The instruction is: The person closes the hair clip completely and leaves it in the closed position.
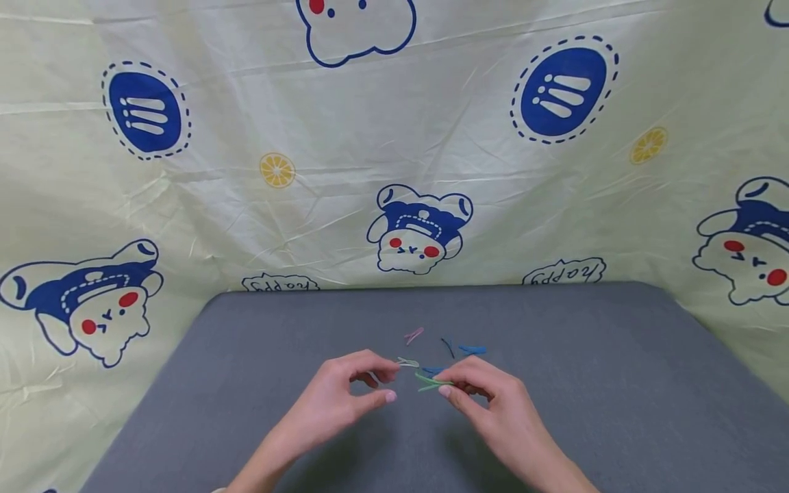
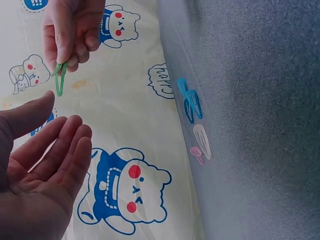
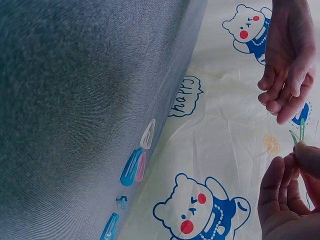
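Note:
A green snap hair clip (image 1: 431, 383) is pinched between the thumb and fingers of my right hand (image 1: 502, 404). Its two leaves stand spread apart in a V, pointing toward my left hand (image 1: 329, 397). In the left wrist view the left palm (image 2: 40, 200) faces up, fingers loosely bent and thumb apart, with nothing between them. The right wrist view shows the green clip (image 3: 302, 131) held up just below the left fingertips. Beyond the hands a white hair clip (image 1: 408, 362) and a blue one (image 1: 433, 370) lie on the table.
Farther back on the grey table (image 1: 277, 329) lie a pink hair clip (image 1: 414, 335), a dark blue one (image 1: 448, 348) and a bright blue one (image 1: 472, 350). A pale curtain (image 1: 216, 192) printed with bears hangs behind the table's far edge.

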Demonstrator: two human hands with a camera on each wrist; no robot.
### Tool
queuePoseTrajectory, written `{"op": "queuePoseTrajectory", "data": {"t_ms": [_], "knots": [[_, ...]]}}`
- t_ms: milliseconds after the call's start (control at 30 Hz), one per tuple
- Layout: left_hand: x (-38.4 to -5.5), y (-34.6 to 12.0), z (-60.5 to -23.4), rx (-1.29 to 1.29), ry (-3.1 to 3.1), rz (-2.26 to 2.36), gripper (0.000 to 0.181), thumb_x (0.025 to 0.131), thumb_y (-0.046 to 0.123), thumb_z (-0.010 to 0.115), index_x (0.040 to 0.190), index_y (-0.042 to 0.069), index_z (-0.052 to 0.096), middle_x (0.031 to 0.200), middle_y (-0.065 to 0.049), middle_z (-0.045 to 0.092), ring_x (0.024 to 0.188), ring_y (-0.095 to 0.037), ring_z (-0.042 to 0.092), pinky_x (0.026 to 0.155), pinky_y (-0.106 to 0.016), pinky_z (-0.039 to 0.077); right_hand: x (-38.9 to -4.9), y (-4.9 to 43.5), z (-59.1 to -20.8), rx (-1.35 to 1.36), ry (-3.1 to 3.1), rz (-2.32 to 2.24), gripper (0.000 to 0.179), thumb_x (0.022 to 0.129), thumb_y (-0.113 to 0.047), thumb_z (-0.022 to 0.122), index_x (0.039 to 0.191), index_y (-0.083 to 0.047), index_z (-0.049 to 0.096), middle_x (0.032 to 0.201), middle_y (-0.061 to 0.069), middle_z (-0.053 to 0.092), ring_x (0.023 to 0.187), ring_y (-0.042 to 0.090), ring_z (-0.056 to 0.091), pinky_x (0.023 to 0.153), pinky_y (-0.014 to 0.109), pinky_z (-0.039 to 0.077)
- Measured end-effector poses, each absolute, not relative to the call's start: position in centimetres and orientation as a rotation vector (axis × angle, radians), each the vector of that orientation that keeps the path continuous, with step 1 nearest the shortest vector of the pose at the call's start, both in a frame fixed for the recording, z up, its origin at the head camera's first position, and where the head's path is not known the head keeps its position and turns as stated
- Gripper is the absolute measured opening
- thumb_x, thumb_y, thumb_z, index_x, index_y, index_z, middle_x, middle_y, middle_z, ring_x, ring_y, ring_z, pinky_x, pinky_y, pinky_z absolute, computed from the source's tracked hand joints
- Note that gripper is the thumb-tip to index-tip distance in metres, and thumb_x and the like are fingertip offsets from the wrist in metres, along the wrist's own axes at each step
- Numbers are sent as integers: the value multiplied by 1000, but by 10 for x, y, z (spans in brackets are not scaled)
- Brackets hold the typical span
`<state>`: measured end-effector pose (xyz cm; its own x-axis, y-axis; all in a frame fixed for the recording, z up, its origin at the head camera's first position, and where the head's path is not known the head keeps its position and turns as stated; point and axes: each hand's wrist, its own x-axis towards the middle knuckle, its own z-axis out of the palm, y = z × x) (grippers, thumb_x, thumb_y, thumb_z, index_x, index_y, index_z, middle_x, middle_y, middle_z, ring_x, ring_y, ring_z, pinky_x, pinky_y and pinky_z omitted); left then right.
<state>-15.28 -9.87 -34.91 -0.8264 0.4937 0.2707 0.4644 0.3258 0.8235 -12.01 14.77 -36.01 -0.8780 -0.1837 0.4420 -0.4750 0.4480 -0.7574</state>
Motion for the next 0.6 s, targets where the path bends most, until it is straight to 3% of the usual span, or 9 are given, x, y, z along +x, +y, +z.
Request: {"op": "queuePoseTrajectory", "data": {"t_ms": [600], "knots": [[-144,-86,-359,1103,2531,1554,31,83,20,81,112,19,72,100,11,67,93,-11,63,81,-33,52,-113,143,-365,701,-2390,1405,16,92,-20,70,100,-32,73,97,-16,64,81,7,60,72,27,52]]}}
